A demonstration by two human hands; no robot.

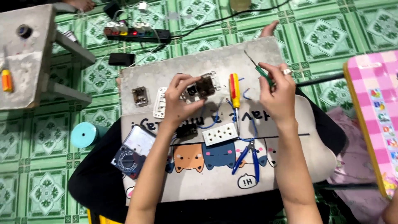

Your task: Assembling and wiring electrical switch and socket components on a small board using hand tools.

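A: Status. Left hand (178, 103) pinches a small dark square switch module (205, 86) between thumb and fingertips, just above the pale board (215, 58) on the lap, fingers closed narrow around it. Right hand (278, 93) is wrapped on a thin green-handled screwdriver (260, 70), tip up and left, clear of the module.

B: Risks?

A: My read: the module is held only at its edges, so a push from the driver could twist it out of the pinch. The tip could also skid off a small screw into the left fingertips. Blue wire loops (215, 120) lie right under the hands and could snag a wrist and drag parts off the board. The board rests on a cat-print cushion (215, 166), so it may rock under pressure.

B: Counts?

A: Screwdrivers: three — green one in hand, a red-and-yellow-handled one (235, 89) lying between the hands, an orange-handled one (6, 80) on the grey stool (25, 54) far left. Blue-handled pliers (248, 159): one. White multi-hole outlet plate (220, 134): one. White ribbed switch frame (160, 102): one. Loose dark module (140, 96) left of it: one; another black part (186, 130) below the left hand. Multimeter (132, 151): one. Teal tape roll (83, 135): one. Black power strip (137, 34) on the green tile floor: one.
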